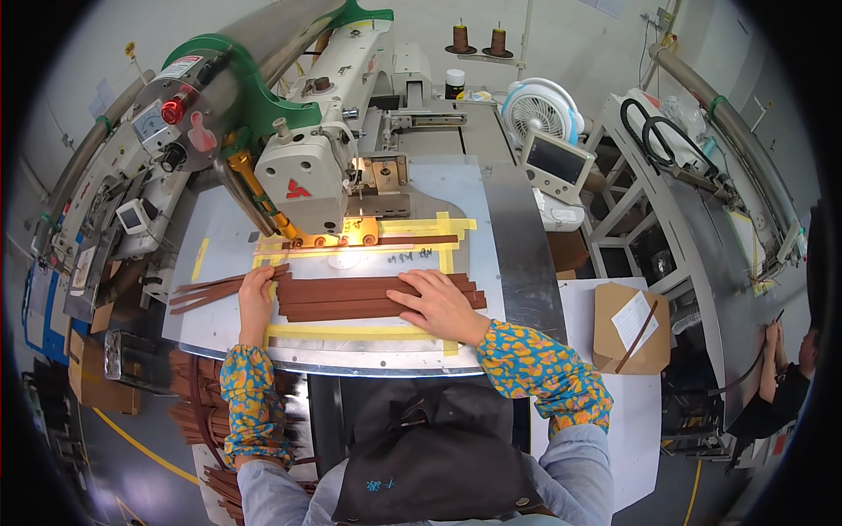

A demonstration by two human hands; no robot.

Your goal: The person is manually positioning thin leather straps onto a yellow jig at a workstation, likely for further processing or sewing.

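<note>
Resting right hand (440,305) unclenched, fingers outspread, upon a row of brown strips (342,295) flat on the worktable (488,263). With left hand (256,302) over looser strips (219,283) at the row's left end; cannot tell if gripping. Beyond, near the sewing head (303,180), a single strip (421,240) beside yellow tape (456,224); farther back, thread cones (460,39).

At the bottom of the frame you wear a dark apron (438,482) with a small blue marking (381,484) and a round metal stud (524,502), light blue shirt sleeves (577,465), and gathered sleeve covers (545,373) patterned teal, yellow and orange, leaving your left hand (256,302) and right hand (436,306) bare.
</note>
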